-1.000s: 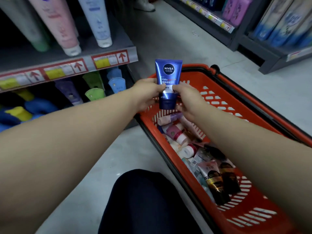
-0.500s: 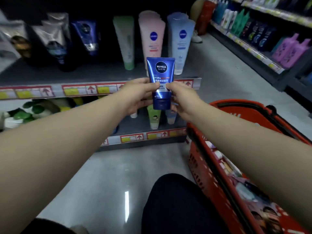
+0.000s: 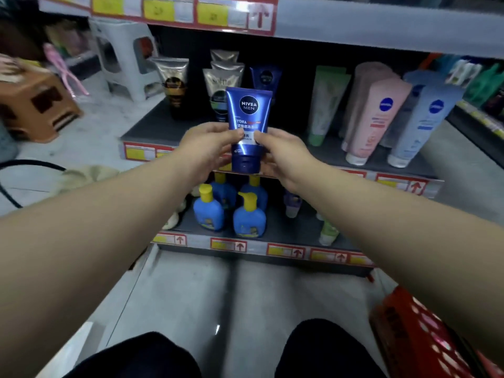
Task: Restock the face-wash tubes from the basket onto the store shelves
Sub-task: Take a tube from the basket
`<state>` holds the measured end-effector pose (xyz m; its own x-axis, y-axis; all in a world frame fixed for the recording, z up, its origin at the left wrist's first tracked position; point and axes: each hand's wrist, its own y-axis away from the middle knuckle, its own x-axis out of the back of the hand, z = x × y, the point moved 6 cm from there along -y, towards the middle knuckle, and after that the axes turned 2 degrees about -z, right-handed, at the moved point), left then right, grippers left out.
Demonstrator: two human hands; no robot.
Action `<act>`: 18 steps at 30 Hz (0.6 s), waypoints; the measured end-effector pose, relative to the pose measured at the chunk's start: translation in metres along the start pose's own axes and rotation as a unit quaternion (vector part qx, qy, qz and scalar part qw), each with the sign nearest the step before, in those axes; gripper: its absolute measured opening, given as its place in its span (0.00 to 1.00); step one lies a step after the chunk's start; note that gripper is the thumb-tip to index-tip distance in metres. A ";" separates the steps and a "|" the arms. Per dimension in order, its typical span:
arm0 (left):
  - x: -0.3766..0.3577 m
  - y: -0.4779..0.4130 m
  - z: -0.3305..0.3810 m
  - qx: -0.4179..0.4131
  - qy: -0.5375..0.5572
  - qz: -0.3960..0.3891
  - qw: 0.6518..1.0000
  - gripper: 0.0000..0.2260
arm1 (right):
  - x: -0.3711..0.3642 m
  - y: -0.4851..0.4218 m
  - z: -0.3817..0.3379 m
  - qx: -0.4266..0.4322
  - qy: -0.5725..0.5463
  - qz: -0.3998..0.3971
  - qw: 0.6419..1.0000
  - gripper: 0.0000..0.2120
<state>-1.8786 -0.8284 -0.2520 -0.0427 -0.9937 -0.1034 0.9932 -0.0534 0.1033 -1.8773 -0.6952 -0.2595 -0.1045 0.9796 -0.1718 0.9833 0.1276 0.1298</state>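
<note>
Risk lay in the crowded row: left hand point(image 3: 210, 144) and right hand point(image 3: 283, 154) pinched the blue tube point(image 3: 248, 124) cap-down before the middle shelf point(image 3: 152, 124). Shoved in, it might have toppled the silver tubes point(image 3: 222, 77) behind.

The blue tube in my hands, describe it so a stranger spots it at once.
In front of the middle shelf and its gold tubes, the left hand and right hand pinch the blue tube, cap down. It alone is hand-held, glossy royal blue, marked NIVEA MEN.
</note>
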 end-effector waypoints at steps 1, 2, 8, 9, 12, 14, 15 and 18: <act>0.009 -0.004 0.002 -0.003 0.000 0.006 1.000 0.04 | -0.008 -0.007 0.000 0.002 0.009 -0.001 1.000 0.09; 0.017 -0.008 0.004 -0.008 0.000 0.011 1.000 0.04 | -0.015 -0.014 -0.001 0.007 0.023 0.001 1.000 0.09; 0.037 -0.033 0.016 -0.041 -0.017 0.045 0.998 0.08 | -0.032 -0.047 -0.006 0.039 0.069 0.048 0.996 0.12; 0.035 -0.038 0.018 -0.045 -0.033 0.048 0.997 0.10 | -0.030 -0.051 -0.009 0.050 0.086 0.064 0.993 0.12; 0.021 -0.054 0.022 -0.066 -0.074 0.048 0.994 0.15 | -0.015 -0.064 -0.017 0.088 0.110 0.131 0.981 0.14; 0.007 -0.066 0.023 -0.084 -0.102 0.039 0.990 0.19 | -0.003 -0.072 -0.022 0.106 0.113 0.170 0.973 0.16; 0.000 -0.072 0.022 -0.092 -0.110 0.032 0.989 0.21 | 0.004 -0.075 -0.023 0.108 0.113 0.187 0.970 0.17; -0.017 -0.087 0.010 -0.096 -0.095 0.013 0.991 0.27 | 0.023 -0.087 -0.019 0.100 0.108 0.210 0.967 0.20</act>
<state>-1.9656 -0.8083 -0.2498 -0.0183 -0.9961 0.0861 0.9957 -0.0260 -0.0892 -1.9677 -0.6803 -0.2559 0.3023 0.9509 0.0658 0.9528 -0.2993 -0.0516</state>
